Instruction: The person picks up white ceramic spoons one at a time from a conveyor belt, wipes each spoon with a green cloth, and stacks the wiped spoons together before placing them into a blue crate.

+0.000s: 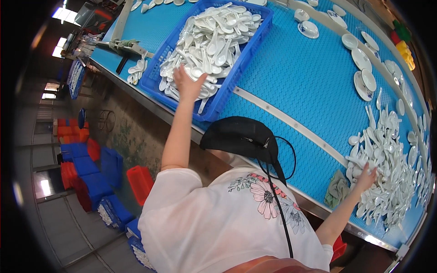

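A blue plastic basket [225, 98] on the belt holds a heap of white soup spoons [214, 41]. My left hand [188, 85] lies over the near left part of this heap, fingers and thumb spread apart, touching the spoons without gripping one. At the right, a second large pile of white spoons [387, 182] lies loose on the belt. My right hand [365, 177] is at the left edge of that pile, closed on a white spoon [357, 160]; some of its fingers are hidden behind the spoon. A crumpled grey-green cloth [337, 189] lies beside my right wrist.
The blue belt [282, 77] is crossed by a metal strip [296, 124]. Small bowls and plates [361, 59] line its far right side. A few spoons [137, 69] lie left of the basket. Red and blue crates [86, 170] stand on the floor to the left.
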The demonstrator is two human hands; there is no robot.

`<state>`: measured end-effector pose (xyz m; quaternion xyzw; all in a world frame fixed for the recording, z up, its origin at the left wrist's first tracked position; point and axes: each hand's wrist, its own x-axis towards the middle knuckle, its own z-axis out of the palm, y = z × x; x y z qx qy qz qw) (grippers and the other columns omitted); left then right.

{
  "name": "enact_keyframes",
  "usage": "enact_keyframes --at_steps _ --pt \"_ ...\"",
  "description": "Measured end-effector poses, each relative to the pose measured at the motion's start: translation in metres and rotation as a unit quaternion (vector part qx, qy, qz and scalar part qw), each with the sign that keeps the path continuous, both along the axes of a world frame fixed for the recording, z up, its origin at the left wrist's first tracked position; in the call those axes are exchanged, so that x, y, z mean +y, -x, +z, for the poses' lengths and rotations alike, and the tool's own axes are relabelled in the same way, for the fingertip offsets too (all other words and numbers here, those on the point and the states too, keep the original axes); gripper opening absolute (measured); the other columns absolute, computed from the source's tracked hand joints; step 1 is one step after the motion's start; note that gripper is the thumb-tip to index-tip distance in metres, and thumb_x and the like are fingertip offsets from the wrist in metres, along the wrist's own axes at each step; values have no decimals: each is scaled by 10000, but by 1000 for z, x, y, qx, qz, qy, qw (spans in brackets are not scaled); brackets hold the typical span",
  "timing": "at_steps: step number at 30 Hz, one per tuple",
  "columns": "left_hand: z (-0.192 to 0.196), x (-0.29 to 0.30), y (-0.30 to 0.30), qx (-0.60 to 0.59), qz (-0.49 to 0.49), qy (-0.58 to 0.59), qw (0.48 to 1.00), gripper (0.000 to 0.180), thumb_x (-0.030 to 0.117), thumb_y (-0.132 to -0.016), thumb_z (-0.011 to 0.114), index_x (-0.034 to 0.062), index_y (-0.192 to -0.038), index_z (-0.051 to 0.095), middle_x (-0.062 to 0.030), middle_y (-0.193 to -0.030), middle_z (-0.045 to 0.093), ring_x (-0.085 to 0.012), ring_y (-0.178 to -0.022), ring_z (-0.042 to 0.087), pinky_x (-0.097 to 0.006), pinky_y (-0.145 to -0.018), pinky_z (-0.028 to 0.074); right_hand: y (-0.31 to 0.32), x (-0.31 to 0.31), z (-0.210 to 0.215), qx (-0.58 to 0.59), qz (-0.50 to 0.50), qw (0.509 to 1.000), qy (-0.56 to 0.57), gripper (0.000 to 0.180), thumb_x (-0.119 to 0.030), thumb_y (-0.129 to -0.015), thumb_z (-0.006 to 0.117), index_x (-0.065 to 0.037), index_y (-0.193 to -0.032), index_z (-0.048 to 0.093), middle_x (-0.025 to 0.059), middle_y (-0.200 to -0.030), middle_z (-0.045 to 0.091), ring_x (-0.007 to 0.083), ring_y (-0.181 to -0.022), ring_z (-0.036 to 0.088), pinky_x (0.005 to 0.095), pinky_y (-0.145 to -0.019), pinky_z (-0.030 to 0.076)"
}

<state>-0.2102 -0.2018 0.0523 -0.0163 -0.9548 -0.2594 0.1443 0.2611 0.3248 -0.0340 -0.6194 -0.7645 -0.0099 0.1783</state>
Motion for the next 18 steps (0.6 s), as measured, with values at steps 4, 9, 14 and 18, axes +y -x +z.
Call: enact_keyframes --at_steps 4,9,14,18 --pt "-4 95 -45 15 -290 -110 950 561 285 -661 704 46 -1121 490 -232 -1259 377 -382 -1203 310 -420 -1004 247 9 -35 -36 -12 144 986 -86 604 -502 -718 597 -86 -1152 530 169 -1102 549 315 -1081 475 423 -923 340" --pt "-12 170 -106 -198 -530 -76 821 518 294 -703 680 54 -1129 510 -177 -1237 430 -295 -1169 395 -339 -929 356 112 -168 -16 -23 246 969 20 471 -348 -692 648 -153 -1109 552 176 -1253 433 380 -1159 374 523 -939 266" --pt "-31 193 -141 -312 -596 -75 736 555 287 -696 685 18 -1143 495 -170 -1214 455 -286 -1143 425 -353 -956 331 131 -228 9 115 343 923 130 406 -232 -728 646 -181 -1119 548 94 -1300 397 363 -1218 320 523 -962 268" --pt "-53 193 -141 -284 -628 69 721 598 308 -661 690 9 -1142 498 -178 -1176 469 -299 -1108 448 -351 -936 354 103 -225 32 230 369 887 157 363 -165 -720 652 -158 -1073 570 106 -1263 435 310 -1152 413 379 -918 373"
